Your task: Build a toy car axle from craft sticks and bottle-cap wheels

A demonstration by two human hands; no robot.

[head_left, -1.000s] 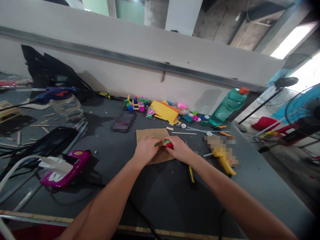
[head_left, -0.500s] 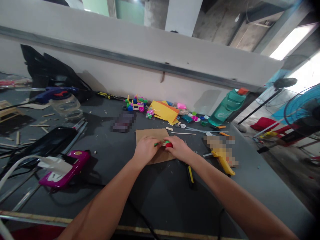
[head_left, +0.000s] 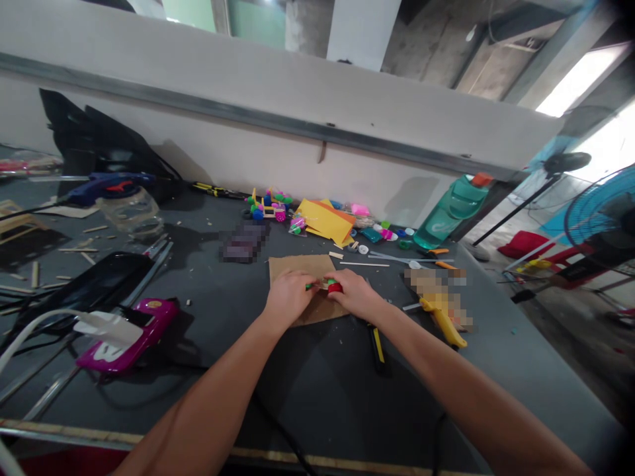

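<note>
My fingers are closed on a small assembly held just above a brown cardboard sheet [head_left: 297, 270]. My right hand [head_left: 354, 294] grips a small red bottle cap [head_left: 335, 287], and my left hand [head_left: 289, 297] pinches a green piece [head_left: 310, 286] beside it, though my fingers hide most of the join. Just right of the cardboard lies a black-and-yellow tool [head_left: 378, 345], and farther right, a yellow glue gun [head_left: 441, 316] rests on the dark work table [head_left: 317, 383]. Beyond lie folded yellow paper [head_left: 325, 221] and a green water bottle [head_left: 449, 215].
</note>
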